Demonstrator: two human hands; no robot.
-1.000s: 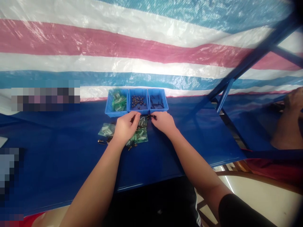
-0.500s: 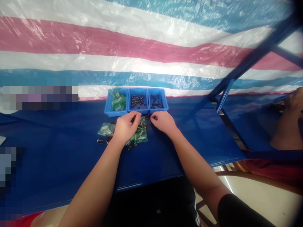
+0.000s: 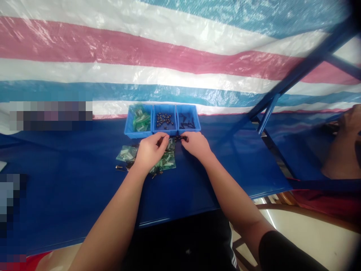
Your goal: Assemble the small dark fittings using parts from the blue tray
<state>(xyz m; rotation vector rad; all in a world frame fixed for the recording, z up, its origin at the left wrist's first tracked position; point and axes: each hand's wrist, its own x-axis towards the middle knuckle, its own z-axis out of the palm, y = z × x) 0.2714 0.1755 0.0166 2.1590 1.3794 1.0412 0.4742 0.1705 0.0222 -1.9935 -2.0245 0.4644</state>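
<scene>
My left hand [image 3: 153,149] rests over the loose parts, thumb and forefinger pinched together on something I cannot make out. Facing it, my right hand [image 3: 196,143] is closed, with a small dark piece [image 3: 179,138] at its fingertips, perhaps a screw. Under and beside my left hand lie clear greenish bags [image 3: 167,162] of small metal and white parts, plus loose bolts [image 3: 119,167]. Just beyond my hands stand three blue bins: the left bin [image 3: 138,134] has greenish bags, the middle bin [image 3: 165,132] brassy fasteners, the right bin [image 3: 189,130] thin dark screws.
A blue covering lies over the table [image 3: 180,195]. Behind it hangs a striped plastic sheet [image 3: 169,56]. A blue metal frame [image 3: 282,82] slants up at the right. Another person's arm [image 3: 344,146] shows at the far right.
My right fingers have shifted slightly, and more of the dark piece shows at their tips. My left hand stays nearly in place.
</scene>
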